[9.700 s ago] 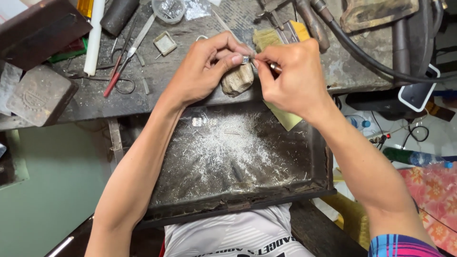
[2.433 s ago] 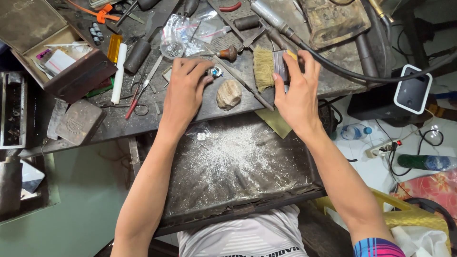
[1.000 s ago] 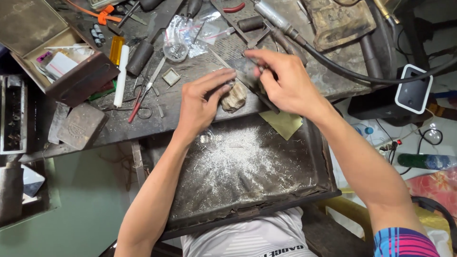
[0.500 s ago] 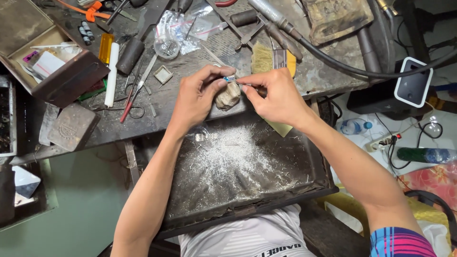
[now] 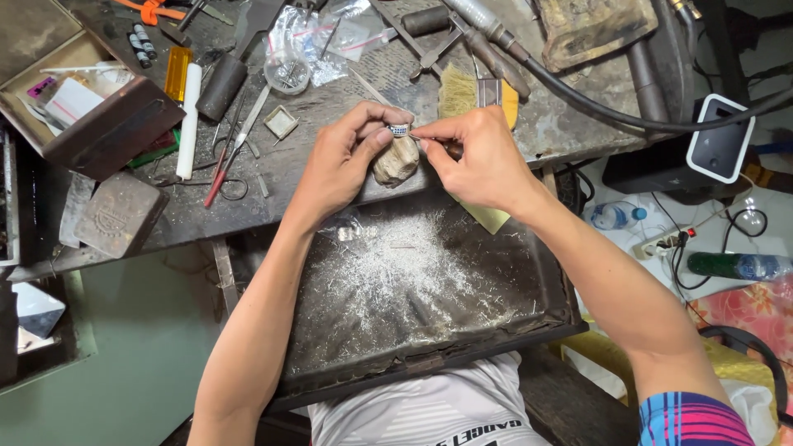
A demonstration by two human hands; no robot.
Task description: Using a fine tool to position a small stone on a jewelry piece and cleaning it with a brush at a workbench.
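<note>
My left hand pinches a small silver ring between thumb and fingertips, resting it on top of a worn wooden bench peg at the bench edge. My right hand is closed on a thin tool with a dark handle; its tip touches the ring. Below both hands lies a dark metal tray dusted with silver filings.
The cluttered bench holds a yellow brush, red-handled scissors, a white stick, a small glass dish, an open box at left and a metal block. A black hose runs right toward a white device.
My right hand came back from the yellow brush area and met the left hand at the peg. The left hand brought the ring onto the peg; now both hands hold nearly still there.
</note>
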